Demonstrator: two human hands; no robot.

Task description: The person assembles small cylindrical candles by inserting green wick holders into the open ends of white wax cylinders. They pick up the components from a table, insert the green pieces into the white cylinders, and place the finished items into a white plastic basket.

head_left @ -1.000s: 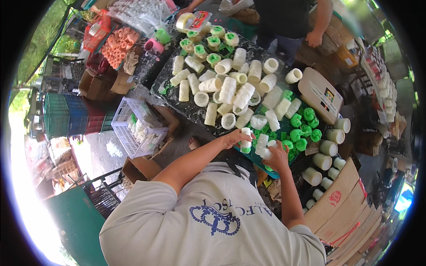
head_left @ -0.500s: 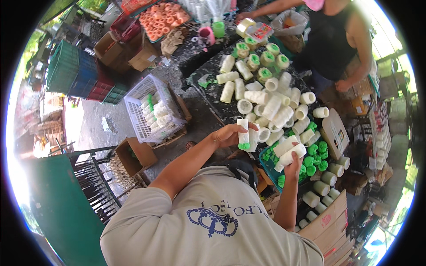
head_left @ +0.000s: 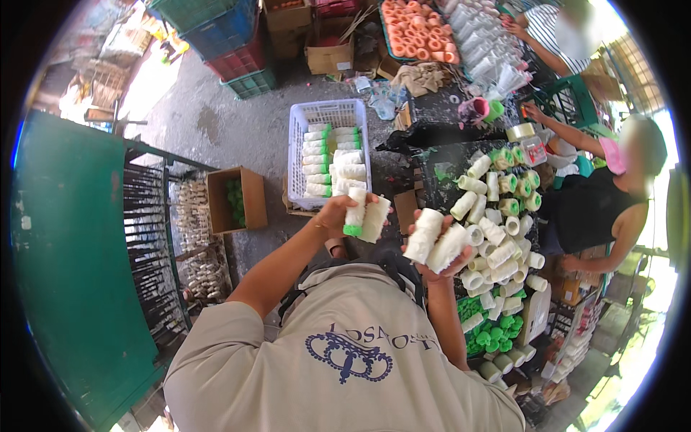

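Observation:
My left hand [head_left: 335, 216] grips two white thread spools [head_left: 364, 216], one with a green end, held above the edge of a white plastic crate [head_left: 296, 144]. That crate holds several white spools with green ends. My right hand [head_left: 440, 261] grips two more white spools [head_left: 436, 236] beside the dark table [head_left: 439, 162], which is covered with several white and green-capped spools [head_left: 497, 237].
A cardboard box [head_left: 248, 198] with green pieces sits on the floor left of the crate. A green metal gate [head_left: 72, 273] stands at the left. Two other people [head_left: 597, 209] work at the table's far side. Stacked crates [head_left: 223, 36] and an orange spool tray [head_left: 417, 32] lie beyond.
My view has swung left from the table toward the floor crate. Both hands lifted spools off the table and carried them left, the left hand now over the white crate.

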